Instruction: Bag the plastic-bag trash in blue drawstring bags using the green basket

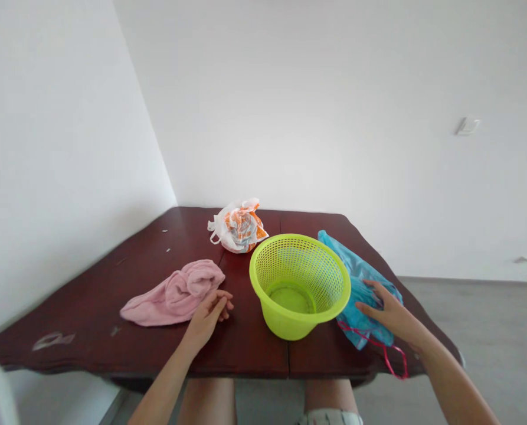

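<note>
A lime-green plastic colander basket (272,310) stands upright on the table, with perforated walls and nothing inside. Beside a crumpled pink towel (174,295) on the left, my left hand (210,311) rests with its fingers loosely curled together and nothing visible in them. My right hand (385,310) lies on a blue plastic bag (360,265) to the right of the basket, thumb and fingers apart. The bag's pink drawstring (389,357) trails over the front edge of the table. Part of the bag is hidden behind the basket and under my hand.
A white plastic bag with orange print (239,227) sits bunched up toward the back of the dark reddish-brown table (245,360). White walls (311,106) stand behind and to the left. My knees are below the front edge.
</note>
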The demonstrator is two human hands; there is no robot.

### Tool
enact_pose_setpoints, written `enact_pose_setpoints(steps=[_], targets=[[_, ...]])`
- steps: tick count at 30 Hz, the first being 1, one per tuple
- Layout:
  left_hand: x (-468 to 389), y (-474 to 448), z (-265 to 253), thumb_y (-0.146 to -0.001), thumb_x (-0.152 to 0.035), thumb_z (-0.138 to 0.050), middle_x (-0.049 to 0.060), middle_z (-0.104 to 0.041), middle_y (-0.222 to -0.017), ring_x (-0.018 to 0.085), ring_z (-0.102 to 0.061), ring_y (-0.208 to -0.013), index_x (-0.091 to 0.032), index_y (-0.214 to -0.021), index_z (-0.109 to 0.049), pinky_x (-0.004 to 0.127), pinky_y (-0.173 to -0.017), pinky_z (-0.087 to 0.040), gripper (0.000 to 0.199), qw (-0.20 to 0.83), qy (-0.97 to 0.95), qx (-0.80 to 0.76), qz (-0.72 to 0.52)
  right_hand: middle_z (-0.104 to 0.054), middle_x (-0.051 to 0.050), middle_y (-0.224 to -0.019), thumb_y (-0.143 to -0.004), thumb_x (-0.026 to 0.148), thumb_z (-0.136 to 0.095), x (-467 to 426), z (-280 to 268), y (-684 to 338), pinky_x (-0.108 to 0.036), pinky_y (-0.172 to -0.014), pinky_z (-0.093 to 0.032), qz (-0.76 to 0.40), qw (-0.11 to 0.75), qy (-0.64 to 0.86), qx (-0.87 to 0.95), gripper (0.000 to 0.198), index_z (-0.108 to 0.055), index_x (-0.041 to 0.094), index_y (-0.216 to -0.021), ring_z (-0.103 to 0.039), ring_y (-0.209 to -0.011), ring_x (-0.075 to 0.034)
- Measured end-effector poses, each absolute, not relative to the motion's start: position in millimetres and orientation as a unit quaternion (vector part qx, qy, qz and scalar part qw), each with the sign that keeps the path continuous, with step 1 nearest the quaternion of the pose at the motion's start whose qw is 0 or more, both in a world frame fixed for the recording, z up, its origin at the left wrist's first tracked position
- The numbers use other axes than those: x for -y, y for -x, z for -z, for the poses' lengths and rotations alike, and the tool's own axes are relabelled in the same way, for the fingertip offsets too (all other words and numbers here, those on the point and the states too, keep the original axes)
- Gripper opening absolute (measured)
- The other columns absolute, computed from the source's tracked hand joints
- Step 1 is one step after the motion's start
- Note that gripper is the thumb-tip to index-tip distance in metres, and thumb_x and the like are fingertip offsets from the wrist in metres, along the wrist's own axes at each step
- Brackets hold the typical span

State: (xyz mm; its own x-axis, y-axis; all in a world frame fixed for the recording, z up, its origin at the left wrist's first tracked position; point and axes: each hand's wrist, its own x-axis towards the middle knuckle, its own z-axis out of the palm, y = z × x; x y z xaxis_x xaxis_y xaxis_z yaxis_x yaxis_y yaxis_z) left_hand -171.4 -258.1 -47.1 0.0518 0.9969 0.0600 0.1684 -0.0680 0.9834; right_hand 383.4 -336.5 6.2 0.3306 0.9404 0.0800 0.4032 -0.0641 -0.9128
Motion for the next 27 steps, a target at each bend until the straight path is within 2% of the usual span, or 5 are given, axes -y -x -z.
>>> enact_pose_setpoints(steps=[6,10,16,24,27], targets=[[266.6,169.4,39.1,-0.094,-0.082,-0.075,0.004,-0.081,-0.088,0.025,-0.073,-0.073,-0.026,-0.105,-0.078,0.038,-0.074,-0.06,0.057,0.433,-0.591,-0.525,-0.433,-0.093,-0.012,-0.123,-0.079,0.077,-0.098,339.3,-1.6,-336.8,-0.072,-0.121,-0.067,-0.297,0.411,0.639,0.578,0.059,-0.091,0.032,-0.117,-0.086,-0.127,-0.048],[267.5,170.9,43.6,-0.097,-0.075,-0.076,0.004,-0.082,-0.089,0.024,-0.073,-0.074,-0.025,-0.106,-0.079,0.037,-0.075,-0.061,0.051,0.44,-0.595,-0.515,-0.434,-0.093,-0.017,-0.116,-0.097,0.105,-0.056,330.4,2.2,-366.7,-0.066,-0.116,-0.069,-0.336,0.449,0.669,0.488,0.086,-0.092,0.026,-0.101,-0.088,-0.122,-0.046],[261.9,174.5,53.4,-0.1,-0.073,-0.078,0.003,-0.082,-0.09,0.023,-0.072,-0.075,-0.025,-0.11,-0.079,0.036,-0.075,-0.06,0.049,0.439,-0.579,-0.512,-0.458,-0.069,-0.025,-0.175,-0.095,0.091,-0.065,296.8,33.1,-445.0,-0.07,-0.146,-0.038,-0.025,0.447,0.782,0.434,0.092,-0.079,0.021,-0.155,-0.056,-0.173,-0.05],[261.2,176.8,55.4,-0.101,-0.079,-0.079,0.004,-0.083,-0.092,0.025,-0.074,-0.077,-0.024,-0.111,-0.08,0.039,-0.078,-0.062,0.056,0.427,-0.586,-0.519,-0.453,-0.045,-0.024,-0.195,-0.102,0.084,-0.058,289.2,101.9,-427.4,-0.083,-0.148,-0.004,-0.088,0.269,0.834,0.474,0.094,-0.067,0.023,-0.172,-0.028,-0.188,-0.051],[259.6,176.4,56.3,-0.099,-0.083,-0.078,0.005,-0.083,-0.091,0.024,-0.074,-0.077,-0.023,-0.112,-0.08,0.038,-0.077,-0.062,0.061,0.421,-0.587,-0.522,-0.453,-0.036,-0.027,-0.199,-0.11,0.081,-0.042,295.4,107.6,-412.7,-0.073,-0.152,-0.007,-0.038,0.234,0.841,0.486,0.1,-0.053,0.015,-0.184,-0.026,-0.189,-0.046]])
